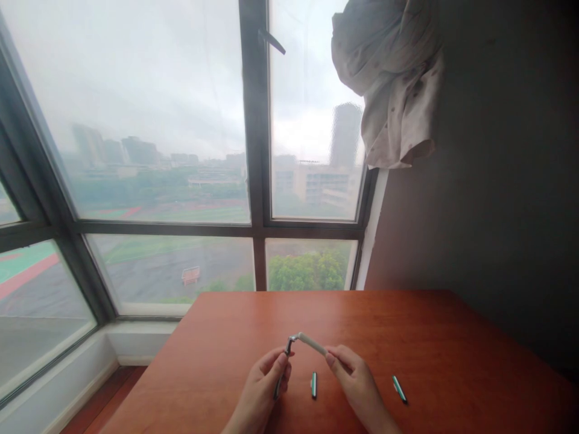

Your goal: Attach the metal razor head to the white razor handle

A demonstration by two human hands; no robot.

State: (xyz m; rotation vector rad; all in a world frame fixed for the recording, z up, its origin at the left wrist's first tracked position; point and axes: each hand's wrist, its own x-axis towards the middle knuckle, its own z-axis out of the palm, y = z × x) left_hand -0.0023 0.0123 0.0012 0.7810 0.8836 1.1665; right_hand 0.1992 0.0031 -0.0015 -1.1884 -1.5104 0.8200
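Note:
My left hand (268, 381) is closed around a razor handle (288, 345), dark at its lower end with a shiny silver neck pointing up. My right hand (355, 380) pinches one end of a slim pale grey-green stick (312, 343). The stick slants up to the left, and its far tip meets or nearly meets the silver neck; whether they touch I cannot tell. Between my hands lies a small green and black bar (313, 384), shaped like a razor cartridge. A similar green and black bar (400, 389) lies to the right of my right hand.
The reddish-brown wooden table (253, 310) reaches forward to large windows with a dark frame (259, 181). A bundled pale curtain (398, 90) hangs at the upper right before a dark wall (488, 199). A white sill (140, 331) runs along the left.

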